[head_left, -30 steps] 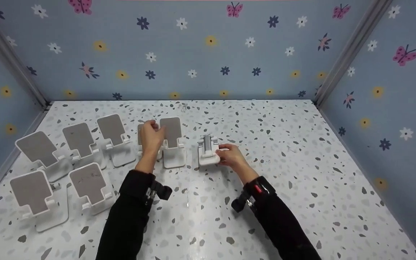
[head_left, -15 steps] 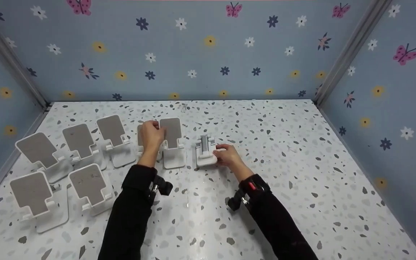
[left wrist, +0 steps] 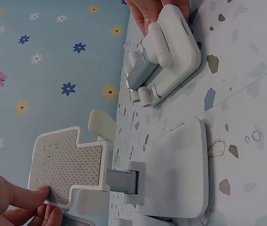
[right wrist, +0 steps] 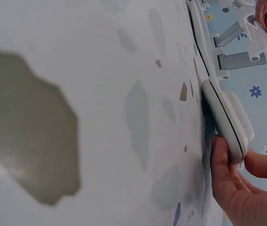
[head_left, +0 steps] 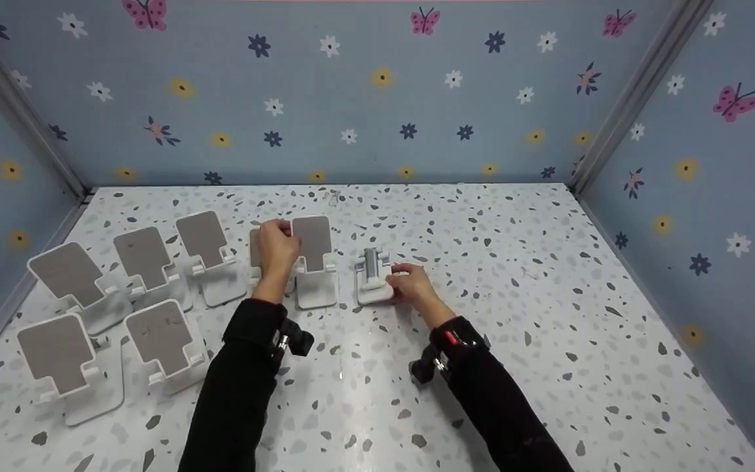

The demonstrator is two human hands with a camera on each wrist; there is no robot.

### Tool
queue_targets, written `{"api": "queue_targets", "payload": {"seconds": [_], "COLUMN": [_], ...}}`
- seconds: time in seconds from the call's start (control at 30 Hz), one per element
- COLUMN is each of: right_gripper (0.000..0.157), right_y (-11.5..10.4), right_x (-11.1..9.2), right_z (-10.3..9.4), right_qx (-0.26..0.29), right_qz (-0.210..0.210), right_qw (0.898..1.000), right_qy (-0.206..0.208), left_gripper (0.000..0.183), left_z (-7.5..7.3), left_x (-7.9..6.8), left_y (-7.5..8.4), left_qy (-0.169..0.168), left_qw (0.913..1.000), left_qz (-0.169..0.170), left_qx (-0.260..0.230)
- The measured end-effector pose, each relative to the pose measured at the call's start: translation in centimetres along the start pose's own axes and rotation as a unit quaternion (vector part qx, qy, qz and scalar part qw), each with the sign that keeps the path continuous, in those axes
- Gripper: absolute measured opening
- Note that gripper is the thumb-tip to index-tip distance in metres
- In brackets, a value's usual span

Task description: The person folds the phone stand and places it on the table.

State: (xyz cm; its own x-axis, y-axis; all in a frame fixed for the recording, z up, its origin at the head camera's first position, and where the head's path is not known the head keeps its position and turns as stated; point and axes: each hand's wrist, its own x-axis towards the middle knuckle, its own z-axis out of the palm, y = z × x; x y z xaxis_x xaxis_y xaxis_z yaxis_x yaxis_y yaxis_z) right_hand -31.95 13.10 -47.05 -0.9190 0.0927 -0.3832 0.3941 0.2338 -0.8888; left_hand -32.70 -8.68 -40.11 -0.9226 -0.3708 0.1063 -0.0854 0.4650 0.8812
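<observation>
Standing leftmost on the speckled table (head_left: 502, 314), five unfolded stands (head_left: 143, 255) neighbour a sixth stand (head_left: 254, 246), partly hidden by the left hand (head_left: 277, 252), which pinches the plate edge of a seventh stand (head_left: 312, 244). Beside that comes a folded stand (head_left: 372, 282), its edge gripped by the right hand (head_left: 415, 286); whether it touches the table is hard to tell.

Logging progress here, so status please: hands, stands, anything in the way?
Left hand pinching rightmost unfolded stand. Right hand gripping collapsed stand. Possible obstruction: neighboring stand close by, partly hidden by left hand.
</observation>
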Motion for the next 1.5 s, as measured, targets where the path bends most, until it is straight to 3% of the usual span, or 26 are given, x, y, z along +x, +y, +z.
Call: {"api": "queue_targets", "payload": {"seconds": [0.1, 0.2, 0.3, 0.47, 0.8, 0.97, 1.1, 1.3, 1.5], "right_gripper": [0.033, 0.031, 0.03, 0.033, 0.029, 0.028, 0.031, 0.035, 0.032], "right_y": [-0.3, -0.3, -0.4, -0.4, -0.7, -0.8, -1.3, -1.6, -0.9], "right_x": [-0.7, -0.7, -0.8, -0.9, -0.3, -0.8, -2.1, -4.2, -5.6], "right_z": [-0.1, -0.1, -0.2, -0.4, -0.9, -1.2, -1.1, -1.1, -1.3], "right_qx": [-0.052, -0.122, -0.158, -0.159, -0.159, -0.095, -0.008, 0.117, 0.159], "right_qz": [-0.018, -0.034, -0.044, -0.032, -0.016, -0.055, -0.091, -0.065, -0.058], "right_qw": [0.998, 0.991, 0.985, 0.986, 0.987, 0.994, 0.995, 0.981, 0.967], "right_qy": [0.017, 0.042, 0.051, 0.048, 0.01, 0.004, -0.045, -0.138, -0.189], "left_gripper": [0.022, 0.022, 0.02, 0.018, 0.019, 0.02, 0.019, 0.019, 0.018], "left_z": [0.2, 0.4, 0.5, 0.7, 0.6, 0.1, -0.3, -0.4, 0.0], "left_x": [-0.2, -0.3, -0.5, -1.1, -2.6, -3.6, -4.6, -6.0, -7.1], "left_y": [0.3, 0.6, 0.7, 1.1, 2.6, 4.0, 5.2, 6.5, 6.5], "left_qy": [-0.008, -0.014, -0.013, -0.014, -0.048, -0.069, -0.075, -0.083, -0.089], "left_qw": [0.9999, 0.9995, 0.9991, 0.9982, 0.9945, 0.9894, 0.9835, 0.9724, 0.9625], "left_qz": [0.0, 0.005, 0.014, 0.026, 0.043, 0.059, 0.085, 0.119, 0.123], "left_qx": [-0.014, -0.027, -0.038, -0.052, -0.082, -0.113, -0.141, -0.183, -0.225]}}
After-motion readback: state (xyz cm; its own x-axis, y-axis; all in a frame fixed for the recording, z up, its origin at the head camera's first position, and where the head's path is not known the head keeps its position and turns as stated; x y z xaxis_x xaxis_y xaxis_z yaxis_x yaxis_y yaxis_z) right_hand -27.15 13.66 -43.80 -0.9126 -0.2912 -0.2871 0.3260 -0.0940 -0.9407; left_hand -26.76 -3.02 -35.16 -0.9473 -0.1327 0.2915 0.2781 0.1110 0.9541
